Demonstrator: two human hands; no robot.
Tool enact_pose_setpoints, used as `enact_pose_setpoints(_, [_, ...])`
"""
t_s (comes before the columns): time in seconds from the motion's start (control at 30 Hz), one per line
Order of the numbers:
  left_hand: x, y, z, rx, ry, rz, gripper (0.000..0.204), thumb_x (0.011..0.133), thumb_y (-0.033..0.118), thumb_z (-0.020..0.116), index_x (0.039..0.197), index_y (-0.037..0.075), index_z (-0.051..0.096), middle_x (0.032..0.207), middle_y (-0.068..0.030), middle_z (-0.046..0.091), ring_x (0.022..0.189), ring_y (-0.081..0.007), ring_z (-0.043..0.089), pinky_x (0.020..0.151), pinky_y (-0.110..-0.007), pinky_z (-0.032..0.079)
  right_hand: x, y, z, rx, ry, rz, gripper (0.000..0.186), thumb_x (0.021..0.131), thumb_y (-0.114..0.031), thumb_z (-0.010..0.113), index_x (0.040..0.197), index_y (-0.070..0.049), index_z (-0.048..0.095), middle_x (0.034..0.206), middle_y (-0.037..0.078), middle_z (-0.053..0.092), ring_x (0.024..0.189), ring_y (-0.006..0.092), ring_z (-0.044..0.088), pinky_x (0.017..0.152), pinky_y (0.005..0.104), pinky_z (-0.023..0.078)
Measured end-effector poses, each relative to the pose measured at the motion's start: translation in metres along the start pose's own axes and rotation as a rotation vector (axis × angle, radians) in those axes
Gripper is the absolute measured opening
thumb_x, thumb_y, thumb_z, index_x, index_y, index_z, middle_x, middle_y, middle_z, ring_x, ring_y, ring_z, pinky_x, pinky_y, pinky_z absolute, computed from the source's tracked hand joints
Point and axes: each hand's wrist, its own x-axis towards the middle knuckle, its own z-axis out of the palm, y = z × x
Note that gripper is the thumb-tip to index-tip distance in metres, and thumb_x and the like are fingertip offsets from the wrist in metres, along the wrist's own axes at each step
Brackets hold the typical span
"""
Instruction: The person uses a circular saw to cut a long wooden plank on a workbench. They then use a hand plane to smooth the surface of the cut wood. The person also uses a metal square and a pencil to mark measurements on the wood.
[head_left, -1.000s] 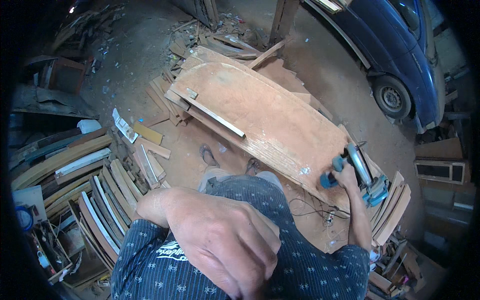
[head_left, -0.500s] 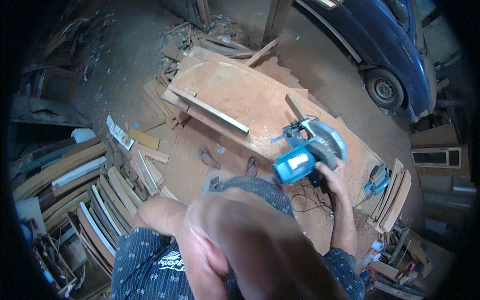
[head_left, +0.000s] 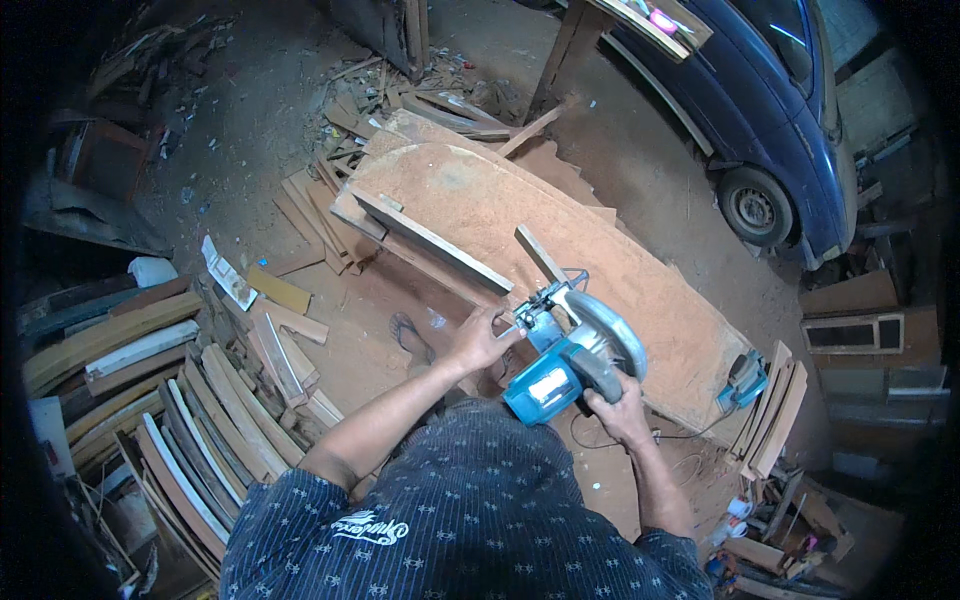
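Down comes my left hand, circular saw between my hands
Right hand grips its rear; left fingers touch its front, whether gripping I cannot tell; wooden plank just beyond them

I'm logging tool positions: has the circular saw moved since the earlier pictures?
Yes: against the workbench, the circular saw has shifted left, away from the teal tool at its right end, toward the near edge.

Over my remote feed I saw: circular saw teal-blue, blade guard silver-grey | worktop dusty orange-tan | second power tool teal-blue | shirt dark navy, pinstriped, scattered with pale motifs | car deep blue | wheel dark with greyish hub | flat board mustard yellow
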Motion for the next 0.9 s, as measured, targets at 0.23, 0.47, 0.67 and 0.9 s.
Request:
enact_pose_setpoints(0.23, [0.014,-0.03,0.026,-0.839,-0.369,-0.411,0.063,0.088,0.031,0.081,0.134,0.0,0.053,0.089,-0.0019,0.065,0.064,-0.0058,0.056,0.051,-0.023,0.045,0.008,0.006,0.021,0.039,-0.097,0.075,0.037,0.083,-0.025,0.081,0.105,0.003,0.072,0.086,0.007,0.071,0.079,0.0135,0.063,0.074,0.0313,0.052])
enact_pose_setpoints(0.47, [0.006,-0.069,0.051,-0.583,-0.21,-0.453,0.068,0.082,0.042,0.082,0.131,0.001,0.057,0.103,-0.0115,0.07,0.069,-0.0146,0.066,0.058,-0.031,0.055,0.026,0.037,0.039,-0.119,-0.089,-0.11,0.036,0.081,-0.025,0.082,0.102,0.003,0.073,0.087,0.008,0.073,0.081,0.0159,0.067,0.077,0.0333,0.053])
enact_pose_setpoints(0.67, [0.003,-0.091,0.069,-0.553,-0.089,-0.476,0.061,0.082,0.04,0.08,0.131,0.009,0.059,0.108,-0.0125,0.072,0.08,-0.0186,0.071,0.075,-0.035,0.057,0.044,0.06,0.042,-0.162,-0.135,-0.047,0.039,0.082,-0.025,0.082,0.106,0.003,0.072,0.089,0.009,0.074,0.082,0.0145,0.068,0.076,0.0325,0.054])
enact_pose_setpoints(0.9, [0.004,-0.103,0.065,-0.484,-0.054,-0.415,0.06,0.082,0.043,0.075,0.13,0.009,0.061,0.121,-0.0149,0.071,0.114,-0.0296,0.067,0.098,-0.039,0.05,0.049,0.046,0.052,-0.159,-0.18,-0.037,0.039,0.082,-0.026,0.082,0.106,0.003,0.073,0.089,0.008,0.073,0.08,0.0139,0.067,0.074,0.0324,0.054])
